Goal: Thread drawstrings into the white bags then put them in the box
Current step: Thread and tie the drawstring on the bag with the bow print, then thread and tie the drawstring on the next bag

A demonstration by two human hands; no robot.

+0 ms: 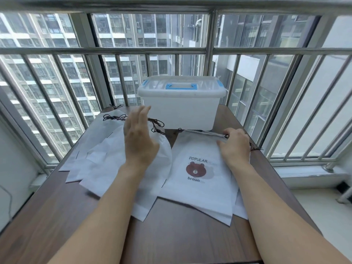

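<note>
Nearest, on the dark wooden table (171, 235): the printed bag (198, 180), lying flat right of centre, bear picture up, on top of at least one more white bag. Worth keeping it flat and square, so the mouth hem at its far edge stays open for the cord.

Further along that bag: the right hand (235, 144), fingers curled at the far right corner of the hem, seemingly pinching hem or dark drawstring (255, 147); hard to tell which. Best to pinch close to the channel mouth and feed the cord in short pushes.

Left of it, at about the same depth: the left hand (140, 139), raised, fingers straight and spread, holding nothing, above the fanned pile of white bags (102, 149). Probably better pressed onto the printed bag to steady it.

Farthest: the box (181, 109), translucent, blue-handled lid on. Lid to come off before anything goes in.
</note>
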